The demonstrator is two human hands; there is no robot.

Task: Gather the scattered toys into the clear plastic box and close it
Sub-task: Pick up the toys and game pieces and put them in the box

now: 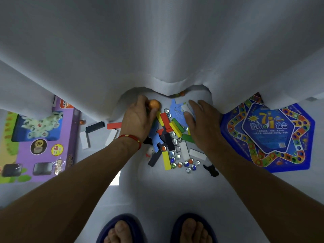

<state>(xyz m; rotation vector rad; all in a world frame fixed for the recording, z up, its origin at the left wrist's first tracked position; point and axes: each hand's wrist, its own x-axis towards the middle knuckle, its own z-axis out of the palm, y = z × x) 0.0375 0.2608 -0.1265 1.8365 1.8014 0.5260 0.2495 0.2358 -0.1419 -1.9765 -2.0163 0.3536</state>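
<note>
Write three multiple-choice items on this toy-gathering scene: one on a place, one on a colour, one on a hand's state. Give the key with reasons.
1. Where does the blue star-shaped game board lie?
A. beside the right hand
B. beside the left hand
C. between the feet

2. What colour is the ball at the left hand?
A. green
B. orange
C. white

3. What is the right hand doing?
A. hanging idle
B. pinching a white block
C. lifting a marble

Key: 1 A, the board lies past the right forearm. 2 B, the ball is orange. 3 B, fingers hold the white piece over the pile.
</note>
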